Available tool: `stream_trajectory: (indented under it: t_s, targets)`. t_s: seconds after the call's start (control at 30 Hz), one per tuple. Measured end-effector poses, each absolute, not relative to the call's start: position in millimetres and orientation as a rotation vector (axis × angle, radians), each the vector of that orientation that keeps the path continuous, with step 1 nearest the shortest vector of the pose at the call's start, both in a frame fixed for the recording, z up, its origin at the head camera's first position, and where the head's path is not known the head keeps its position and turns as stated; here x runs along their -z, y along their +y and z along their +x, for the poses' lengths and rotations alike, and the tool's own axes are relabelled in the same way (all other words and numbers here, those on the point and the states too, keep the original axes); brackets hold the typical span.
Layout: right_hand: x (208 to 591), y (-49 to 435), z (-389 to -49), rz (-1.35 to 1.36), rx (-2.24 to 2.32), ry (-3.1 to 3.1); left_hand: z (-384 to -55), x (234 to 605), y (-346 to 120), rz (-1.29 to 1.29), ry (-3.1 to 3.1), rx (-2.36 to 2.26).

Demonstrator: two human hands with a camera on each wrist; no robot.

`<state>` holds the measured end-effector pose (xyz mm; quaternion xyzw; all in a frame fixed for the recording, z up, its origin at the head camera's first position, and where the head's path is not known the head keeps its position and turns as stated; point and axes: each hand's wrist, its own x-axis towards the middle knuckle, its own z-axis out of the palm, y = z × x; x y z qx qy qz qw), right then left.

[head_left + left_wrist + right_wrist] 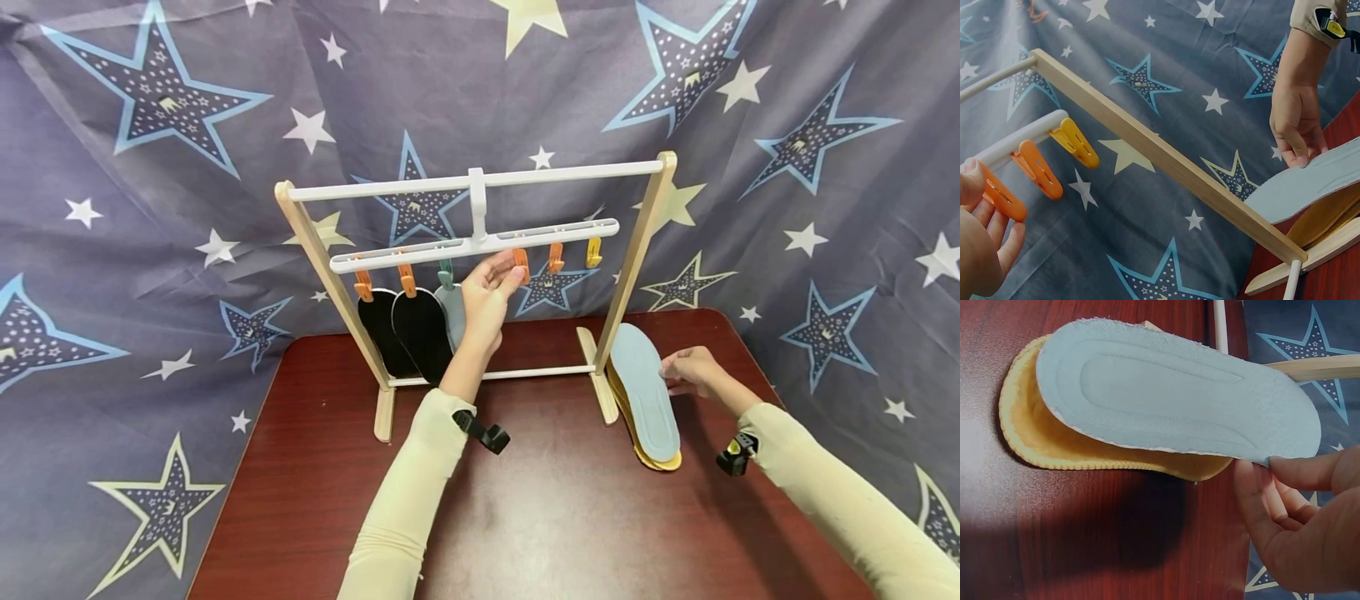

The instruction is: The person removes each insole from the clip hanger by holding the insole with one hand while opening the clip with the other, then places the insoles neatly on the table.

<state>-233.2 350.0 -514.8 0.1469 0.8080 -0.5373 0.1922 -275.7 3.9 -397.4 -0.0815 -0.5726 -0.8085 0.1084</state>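
Note:
Between thumb and fingers, my left hand (487,304) pinches an orange clip (521,266) that hangs from the white hanger bar (480,243). At the right, my right hand (692,372) pinches the edge of a light blue insole (1166,394). That insole is tilted above a yellow insole (1016,419) on the table. Two black insoles (426,329) hang from orange clips at the hanger's left. Beside them a light blue-grey insole (452,307) hangs under a teal clip (446,273), partly hidden by my left hand.
The hanger hooks over the top rail of a wooden rack (637,250) with white rails. Another orange clip (1037,170) and a yellow clip (1075,142) hang at the bar's right end. A star-patterned cloth (225,100) rises behind the red-brown table (540,500).

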Motion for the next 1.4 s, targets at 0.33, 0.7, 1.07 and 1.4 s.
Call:
stream_trajectory:
  t_s: [0.33,0.7,1.07,1.4]
  targets:
    - [520,347,-232,0.431,1.472,2.271,-276,398,4,-0.242,-1.668,2.387]
    - [528,346,-232,0.464,1.459,2.274,-276,398,3,-0.249,-1.666,2.395]
    - [539,342,-229,0.455,1.436,2.330,-275,397,4,-0.265,-1.675,2.392]
    - [545,340,-228,0.450,1.413,2.371,-274,396,4,-0.263,-1.683,2.375]
